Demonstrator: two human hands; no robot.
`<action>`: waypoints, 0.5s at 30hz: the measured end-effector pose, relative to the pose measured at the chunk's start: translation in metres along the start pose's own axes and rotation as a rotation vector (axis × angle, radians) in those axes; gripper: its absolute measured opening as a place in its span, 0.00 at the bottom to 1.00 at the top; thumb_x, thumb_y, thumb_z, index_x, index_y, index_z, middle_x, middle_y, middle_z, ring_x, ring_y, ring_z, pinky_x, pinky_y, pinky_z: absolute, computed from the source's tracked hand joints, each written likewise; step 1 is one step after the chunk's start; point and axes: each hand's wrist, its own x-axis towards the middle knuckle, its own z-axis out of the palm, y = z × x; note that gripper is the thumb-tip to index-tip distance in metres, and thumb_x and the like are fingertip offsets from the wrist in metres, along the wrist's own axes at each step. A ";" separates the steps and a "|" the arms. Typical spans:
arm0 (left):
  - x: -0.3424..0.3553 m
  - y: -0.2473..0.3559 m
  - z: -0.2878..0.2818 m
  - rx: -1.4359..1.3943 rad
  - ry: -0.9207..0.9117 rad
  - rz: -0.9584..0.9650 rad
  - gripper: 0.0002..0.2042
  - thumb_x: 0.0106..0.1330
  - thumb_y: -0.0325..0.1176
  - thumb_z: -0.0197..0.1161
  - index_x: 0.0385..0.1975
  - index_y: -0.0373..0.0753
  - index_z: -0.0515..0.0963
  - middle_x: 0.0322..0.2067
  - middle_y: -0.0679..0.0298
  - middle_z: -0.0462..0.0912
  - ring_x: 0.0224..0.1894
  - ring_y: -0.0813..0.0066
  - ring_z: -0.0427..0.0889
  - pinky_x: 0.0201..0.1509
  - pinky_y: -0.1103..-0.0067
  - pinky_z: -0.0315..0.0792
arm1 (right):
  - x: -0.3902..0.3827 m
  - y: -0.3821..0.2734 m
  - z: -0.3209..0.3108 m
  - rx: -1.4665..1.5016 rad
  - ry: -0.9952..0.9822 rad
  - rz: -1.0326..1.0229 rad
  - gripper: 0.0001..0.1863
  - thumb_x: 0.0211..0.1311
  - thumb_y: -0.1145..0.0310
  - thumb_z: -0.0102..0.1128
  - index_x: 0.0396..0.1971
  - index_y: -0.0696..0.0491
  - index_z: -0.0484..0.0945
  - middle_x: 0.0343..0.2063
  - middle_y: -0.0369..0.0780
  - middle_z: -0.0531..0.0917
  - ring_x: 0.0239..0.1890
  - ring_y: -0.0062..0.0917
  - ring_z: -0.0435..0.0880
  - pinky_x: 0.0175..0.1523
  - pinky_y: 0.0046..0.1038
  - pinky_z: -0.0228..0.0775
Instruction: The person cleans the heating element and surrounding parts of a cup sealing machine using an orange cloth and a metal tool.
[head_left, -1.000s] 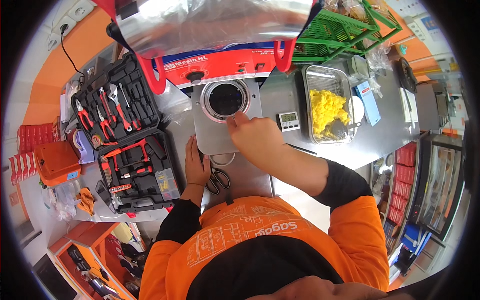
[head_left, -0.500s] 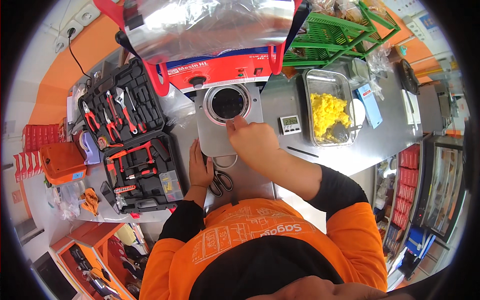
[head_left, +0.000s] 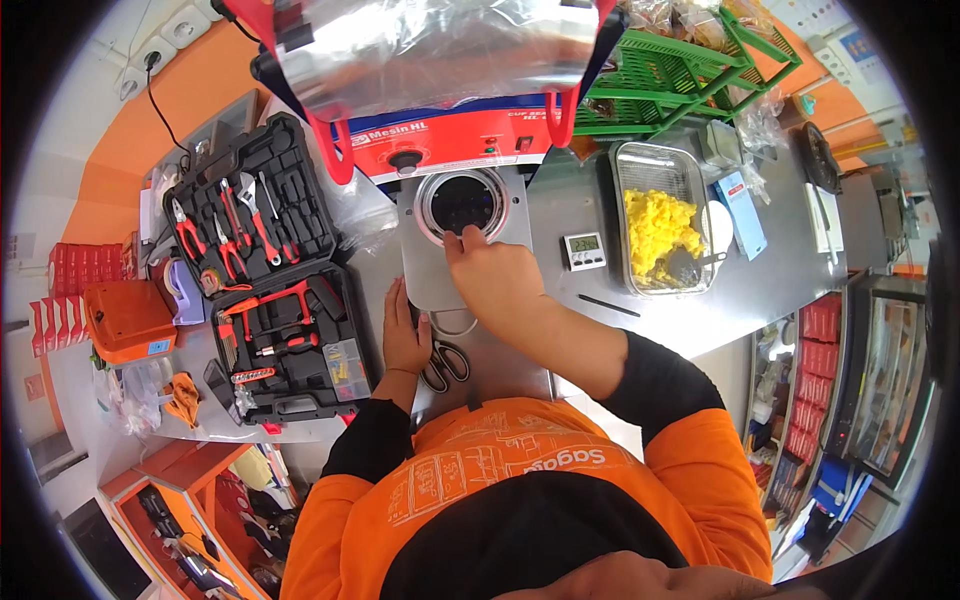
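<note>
My right hand point(head_left: 492, 272) reaches over the sliding metal plate point(head_left: 432, 285) of a red and blue cup sealing machine point(head_left: 450, 145). Its fingertips are drawn together at the near rim of the round silver ring point(head_left: 426, 222) set in that plate. Whatever they pinch, if anything, is hidden under the fingers. Inside the ring the opening point(head_left: 462, 200) looks dark. My left hand point(head_left: 405, 338) lies with fingers stretched along the plate's left edge, holding nothing. Black-handled scissors point(head_left: 446, 366) lie just right of it, below a pale loop handle point(head_left: 455, 322) at the plate's front.
An open black tool case point(head_left: 300, 412) with red-handled tools takes up the left. To the right are a small white timer point(head_left: 584, 252), a thin black stick point(head_left: 608, 305) and a clear tray point(head_left: 660, 150) of yellow food. Green racks point(head_left: 650, 85) stand behind; a film roll point(head_left: 440, 60) tops the machine.
My right fingertips have moved slightly left along the ring's near rim and a little farther over it. My left hand stays beside the plate. The whole view has shifted slightly.
</note>
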 end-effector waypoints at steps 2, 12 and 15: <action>0.001 0.000 0.000 -0.023 -0.006 -0.009 0.31 0.66 0.32 0.53 0.70 0.29 0.59 0.69 0.43 0.62 0.72 0.42 0.61 0.75 0.60 0.56 | 0.002 0.003 -0.004 0.027 -0.008 0.012 0.27 0.52 0.73 0.64 0.56 0.55 0.78 0.37 0.42 0.81 0.27 0.32 0.88 0.28 0.30 0.80; 0.003 0.002 -0.002 -0.024 0.007 -0.010 0.32 0.66 0.32 0.53 0.70 0.29 0.59 0.69 0.43 0.63 0.73 0.42 0.60 0.77 0.61 0.54 | -0.028 0.048 -0.052 -0.008 0.064 -0.093 0.25 0.50 0.74 0.63 0.51 0.41 0.85 0.28 0.34 0.77 0.21 0.30 0.82 0.25 0.31 0.75; 0.003 0.002 -0.005 -0.057 0.006 -0.017 0.31 0.67 0.33 0.52 0.70 0.28 0.59 0.69 0.43 0.62 0.73 0.43 0.59 0.77 0.61 0.53 | -0.021 0.056 -0.050 -0.010 0.052 -0.137 0.24 0.51 0.73 0.62 0.50 0.40 0.85 0.27 0.34 0.76 0.20 0.28 0.81 0.24 0.30 0.74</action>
